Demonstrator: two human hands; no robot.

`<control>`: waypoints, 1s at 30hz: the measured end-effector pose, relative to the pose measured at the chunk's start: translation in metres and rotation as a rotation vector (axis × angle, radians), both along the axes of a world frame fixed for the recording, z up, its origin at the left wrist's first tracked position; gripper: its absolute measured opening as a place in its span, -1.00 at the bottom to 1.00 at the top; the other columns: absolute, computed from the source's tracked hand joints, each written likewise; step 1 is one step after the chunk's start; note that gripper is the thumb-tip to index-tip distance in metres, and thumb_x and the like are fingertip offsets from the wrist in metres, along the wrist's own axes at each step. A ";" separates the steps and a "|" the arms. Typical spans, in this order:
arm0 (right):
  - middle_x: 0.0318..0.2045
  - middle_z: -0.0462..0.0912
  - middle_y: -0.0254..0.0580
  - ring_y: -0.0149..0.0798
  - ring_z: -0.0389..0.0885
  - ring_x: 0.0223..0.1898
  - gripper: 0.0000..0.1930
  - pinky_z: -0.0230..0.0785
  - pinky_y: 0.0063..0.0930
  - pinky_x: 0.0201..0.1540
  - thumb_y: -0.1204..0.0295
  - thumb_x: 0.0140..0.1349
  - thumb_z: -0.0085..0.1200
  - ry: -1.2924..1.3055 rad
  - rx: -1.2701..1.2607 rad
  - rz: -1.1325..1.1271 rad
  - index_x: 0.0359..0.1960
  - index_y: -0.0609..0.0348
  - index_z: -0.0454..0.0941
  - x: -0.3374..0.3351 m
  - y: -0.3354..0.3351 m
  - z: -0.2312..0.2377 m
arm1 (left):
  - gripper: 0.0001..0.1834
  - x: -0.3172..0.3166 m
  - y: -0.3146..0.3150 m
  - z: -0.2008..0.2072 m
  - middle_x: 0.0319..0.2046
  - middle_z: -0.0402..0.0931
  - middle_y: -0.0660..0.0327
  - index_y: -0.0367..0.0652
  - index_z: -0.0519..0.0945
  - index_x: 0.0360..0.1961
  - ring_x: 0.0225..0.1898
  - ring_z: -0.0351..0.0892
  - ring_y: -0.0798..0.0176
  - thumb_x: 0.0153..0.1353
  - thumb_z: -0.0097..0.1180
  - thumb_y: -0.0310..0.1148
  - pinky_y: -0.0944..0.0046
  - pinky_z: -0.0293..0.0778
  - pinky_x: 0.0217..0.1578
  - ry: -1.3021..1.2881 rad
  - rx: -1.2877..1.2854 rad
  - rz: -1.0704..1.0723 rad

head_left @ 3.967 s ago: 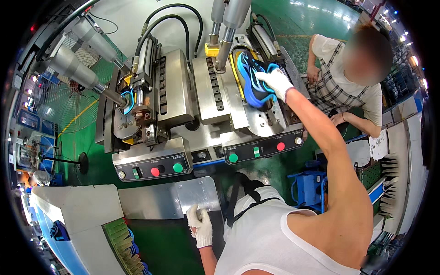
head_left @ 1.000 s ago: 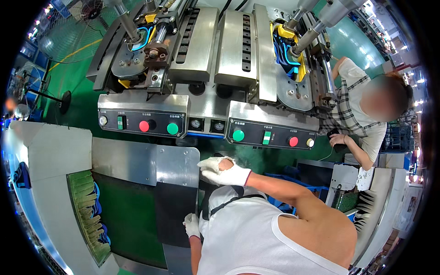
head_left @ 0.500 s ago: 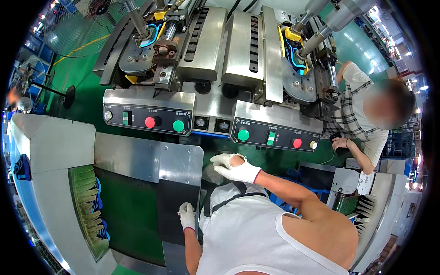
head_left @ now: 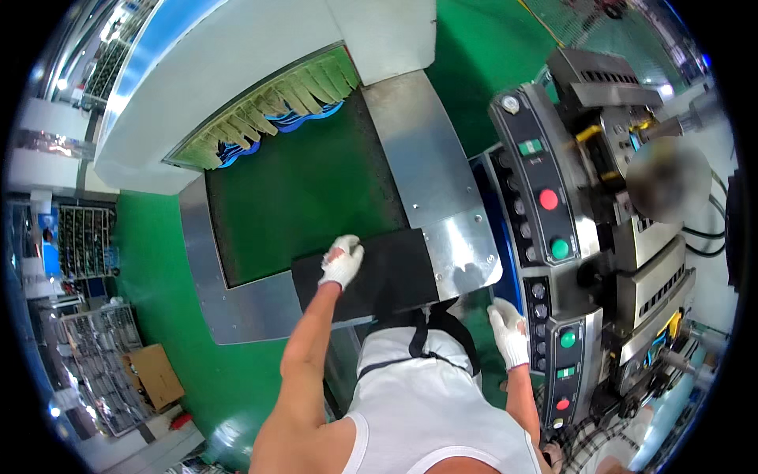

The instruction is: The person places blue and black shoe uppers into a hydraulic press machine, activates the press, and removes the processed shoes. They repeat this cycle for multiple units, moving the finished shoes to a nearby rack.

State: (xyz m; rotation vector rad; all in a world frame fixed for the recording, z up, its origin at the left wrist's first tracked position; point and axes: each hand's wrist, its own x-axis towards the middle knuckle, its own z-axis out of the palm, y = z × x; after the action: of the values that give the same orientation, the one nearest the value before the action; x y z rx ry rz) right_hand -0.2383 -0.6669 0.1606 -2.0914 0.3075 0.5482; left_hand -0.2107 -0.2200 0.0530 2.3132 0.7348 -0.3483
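Steadying the left hand [head_left: 342,262] matters most here, I judge, because it sits at the far edge of the black mat [head_left: 395,268], right where the mat meets the green conveyor belt [head_left: 308,197]. Its gloved fingers are loosely bent and, as far as my view shows, released, with nothing between them; whether they press on the mat or hover just above it I cannot tell. The mat lies over the near end of the belt opening and onto the metal worktop [head_left: 462,245]. Any contact there would be best kept light and flat, I think, since a sideways drag could ruck the mat or shift it toward the belt. Bare skin shows through the glove, so I would mind the plate's edges too. My right hand [head_left: 509,328] is off the worktop's corner, its fingers loose and carrying nothing that I can see, near the lower control panel [head_left: 568,367]. I would give the green button [head_left: 568,340] a wide berth, as a stray brush might set something off. Blue-edged shoes [head_left: 304,119] show, partly hidden, under the fringed curtain [head_left: 268,105] at the belt's far end, well apart from both hands; good practice would be to leave that stretch of belt unobstructed and within my sight.
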 end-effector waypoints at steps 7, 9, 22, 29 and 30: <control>0.06 0.76 0.00 -0.18 0.75 0.09 -0.63 0.54 -0.35 0.17 0.33 0.44 0.22 0.199 -0.260 -0.245 0.15 0.34 0.64 -0.057 -0.001 0.015 | -0.38 0.182 0.213 -0.001 0.30 0.50 -0.02 -0.16 0.53 0.28 0.39 0.38 -0.15 0.18 0.33 -0.27 -0.10 0.26 0.43 -0.339 0.510 -0.354; 0.07 0.76 0.03 -0.18 0.76 0.08 -0.64 0.55 -0.34 0.17 0.35 0.39 0.25 0.226 -0.331 -0.325 0.11 0.35 0.67 -0.099 -0.023 0.001 | -0.33 0.244 0.259 0.004 0.40 0.41 0.02 -0.06 0.47 0.36 0.45 0.27 -0.19 0.21 0.32 -0.19 -0.15 0.29 0.42 -0.357 0.613 -0.390; 0.07 0.75 0.03 0.06 0.69 0.16 -0.48 0.49 -0.14 0.25 0.02 0.29 0.11 0.647 -0.836 -0.226 0.13 0.08 0.73 -0.179 0.033 0.073 | -0.16 0.356 0.334 -0.014 0.00 0.67 -0.22 -0.32 0.53 0.28 0.02 0.69 -0.28 -0.03 0.52 -0.16 -0.14 0.57 0.05 -0.082 0.546 -0.654; 0.14 0.72 -0.04 0.04 0.64 0.21 -0.46 0.42 -0.19 0.32 0.00 0.39 0.05 0.328 -0.606 -0.125 0.20 0.12 0.66 -0.089 0.052 0.067 | -0.24 0.234 0.250 0.003 0.04 0.61 -0.18 -0.33 0.53 0.18 0.15 0.58 -0.29 0.13 0.29 0.07 -0.23 0.46 0.18 0.239 0.497 -0.663; 0.13 0.72 0.00 0.06 0.65 0.20 -0.46 0.42 -0.17 0.32 0.00 0.40 0.04 0.343 -0.549 -0.143 0.20 0.14 0.65 -0.081 0.059 0.067 | -0.25 0.221 0.232 0.009 0.02 0.61 -0.15 -0.32 0.55 0.16 0.14 0.59 -0.28 0.13 0.29 0.08 -0.23 0.47 0.18 0.212 0.504 -0.658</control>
State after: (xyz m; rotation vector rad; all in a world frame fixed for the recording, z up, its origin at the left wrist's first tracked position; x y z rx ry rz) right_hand -0.3197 -0.6081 0.2279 -2.4631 0.8808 0.8037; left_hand 0.0104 0.0120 0.0622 3.0008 0.1260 -0.7816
